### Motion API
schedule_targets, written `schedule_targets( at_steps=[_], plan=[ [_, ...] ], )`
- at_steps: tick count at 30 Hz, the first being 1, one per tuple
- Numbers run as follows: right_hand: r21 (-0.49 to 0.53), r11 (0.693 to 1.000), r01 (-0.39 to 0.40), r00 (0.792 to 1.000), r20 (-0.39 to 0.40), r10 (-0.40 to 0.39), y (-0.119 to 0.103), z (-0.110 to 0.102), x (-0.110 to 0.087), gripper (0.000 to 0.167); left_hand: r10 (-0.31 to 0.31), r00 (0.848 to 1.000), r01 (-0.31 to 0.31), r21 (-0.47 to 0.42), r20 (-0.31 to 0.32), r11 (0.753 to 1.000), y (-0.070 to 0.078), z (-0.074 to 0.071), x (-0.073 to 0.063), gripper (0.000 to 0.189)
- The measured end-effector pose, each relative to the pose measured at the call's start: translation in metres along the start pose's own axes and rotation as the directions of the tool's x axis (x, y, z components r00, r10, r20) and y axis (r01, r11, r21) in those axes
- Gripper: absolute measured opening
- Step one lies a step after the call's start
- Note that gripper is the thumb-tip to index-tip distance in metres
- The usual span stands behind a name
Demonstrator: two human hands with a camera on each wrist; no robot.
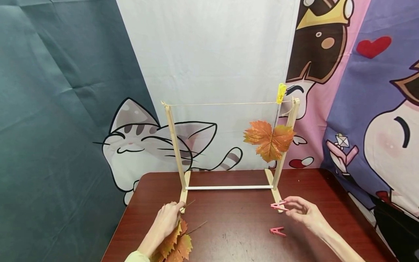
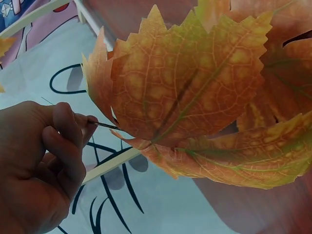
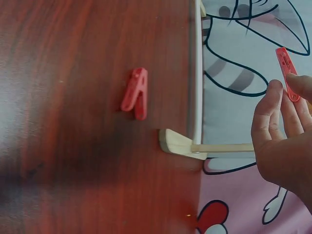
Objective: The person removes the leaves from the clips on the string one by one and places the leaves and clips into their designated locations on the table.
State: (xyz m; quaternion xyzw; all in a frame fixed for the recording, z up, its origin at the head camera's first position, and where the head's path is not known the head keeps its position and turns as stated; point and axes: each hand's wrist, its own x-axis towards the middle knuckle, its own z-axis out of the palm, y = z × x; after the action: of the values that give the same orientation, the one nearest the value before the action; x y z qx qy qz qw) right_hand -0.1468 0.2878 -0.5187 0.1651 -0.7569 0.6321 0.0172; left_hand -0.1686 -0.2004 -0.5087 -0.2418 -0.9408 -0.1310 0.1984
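Observation:
My left hand [image 1: 168,217] pinches the thin stem of an orange-yellow artificial maple leaf [image 2: 190,83]. More maple leaves [image 1: 178,243] lie beneath it at the table's front left. In my right hand [image 1: 304,213] a pink clothespin [image 3: 287,73] is held between thumb and fingers, above the table near the frame's right foot. A second pink clothespin [image 1: 277,231] lies on the table just below that hand. On the wooden frame's string [image 1: 226,104], a yellow clothespin [image 1: 281,93] grips the stem of a hanging orange maple leaf [image 1: 271,141] near the right post.
The wooden frame [image 1: 175,145] stands on the dark red table [image 1: 229,214], with a white crossbar [image 1: 229,187] low between its posts. Behind it hangs a cloth backdrop [image 1: 212,54] printed with cartoon figures.

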Motion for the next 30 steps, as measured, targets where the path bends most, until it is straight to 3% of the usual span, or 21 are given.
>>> schedule_targets(
  at_steps=[7,14,22,30],
  plan=[
    [0.084,0.996,0.022,0.999,0.038,-0.025,0.014,0.003,-0.01,0.036,-0.003,1.0,0.003,0.013,0.029,1.0,0.002,0.006,-0.006,0.035],
    [0.101,0.994,-0.039,0.998,0.043,0.035,0.025,0.007,-0.022,0.034,-0.046,0.997,0.044,0.023,0.069,0.999,0.005,0.012,-0.01,0.022],
    [0.075,0.994,-0.08,0.997,0.005,0.08,0.037,0.014,-0.032,0.034,0.023,1.0,-0.023,0.03,0.018,0.999,0.008,0.024,-0.014,0.027],
    [0.088,0.985,-0.151,0.988,-0.022,0.154,0.046,0.02,-0.039,0.034,0.008,1.0,-0.009,0.024,0.014,1.0,0.009,0.029,-0.018,0.03]
  ],
)
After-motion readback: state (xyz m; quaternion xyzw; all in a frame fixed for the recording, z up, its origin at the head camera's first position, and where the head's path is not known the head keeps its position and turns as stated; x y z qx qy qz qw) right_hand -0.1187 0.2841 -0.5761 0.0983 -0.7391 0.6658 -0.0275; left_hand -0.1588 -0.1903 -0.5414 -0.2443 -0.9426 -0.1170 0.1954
